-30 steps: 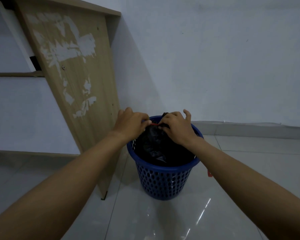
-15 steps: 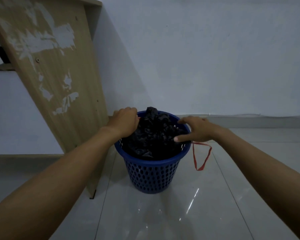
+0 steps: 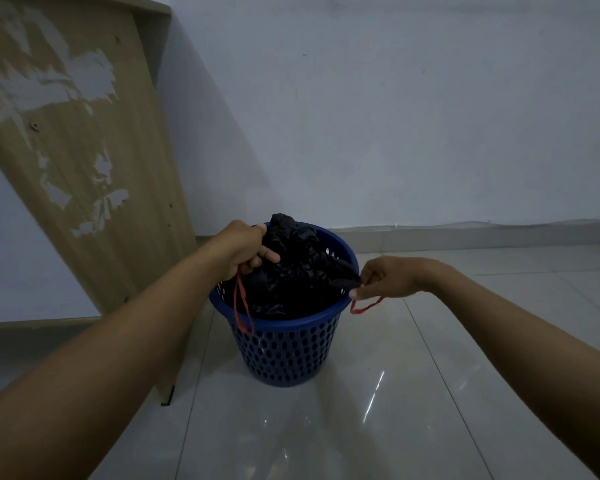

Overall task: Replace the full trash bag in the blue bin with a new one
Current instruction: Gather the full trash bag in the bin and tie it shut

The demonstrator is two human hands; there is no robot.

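The black bag (image 3: 298, 268) sits crumpled in the blue perforated bin (image 3: 284, 355), its bunched top above the bin's far rim, one corner drawn over the right rim. The hands are apart. The left hand (image 3: 246, 251), at the bin's left rim, curls round the bag's edge and a red loop (image 3: 241, 313) dangling down the bin's front. The right hand (image 3: 388, 278), just right of the bin, pinches a second red loop (image 3: 366, 306) at the bag's corner

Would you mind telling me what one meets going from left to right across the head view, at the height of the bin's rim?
wooden desk panel → left hand → black trash bag → right hand
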